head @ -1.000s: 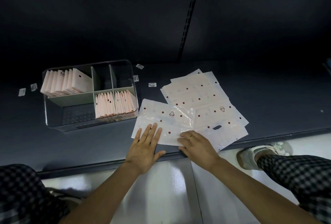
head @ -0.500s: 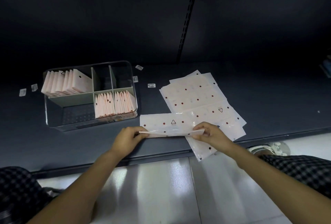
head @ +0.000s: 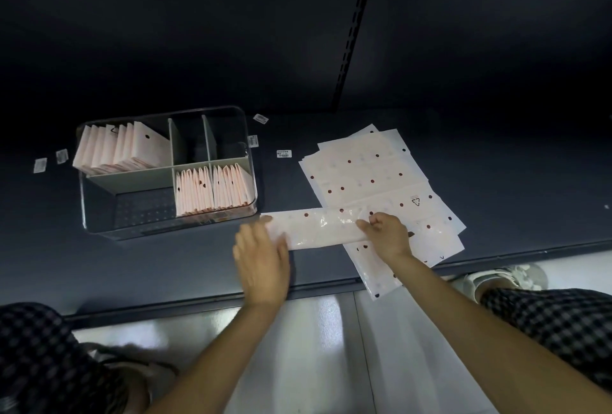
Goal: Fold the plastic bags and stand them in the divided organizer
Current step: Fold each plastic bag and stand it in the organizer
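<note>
My right hand point(head: 385, 234) is curling its fingers point(head: 372, 224) onto the right end of the folded strip of bag point(head: 318, 229), pinching it down against the pile. My left hand point(head: 261, 254) is lying flat, fingers straight and close together, a bit blurred, pressing the strip's left end onto the dark shelf point(head: 165, 258).

The strip itself is stretching long and narrow between my two hands, just in front of the clear divided organizer point(head: 253, 181). Its right end is overlapping the stack of flat dotted bags point(head: 371, 175), which is fanning out to the right, with one bag hanging over the shelf edge.

In the organizer, folded pink bags are standing in the back-left compartment point(head: 122, 148) and the front-right compartment point(head: 212, 190). Small labels point(head: 283, 153) are lying around it on the shelf.
</note>
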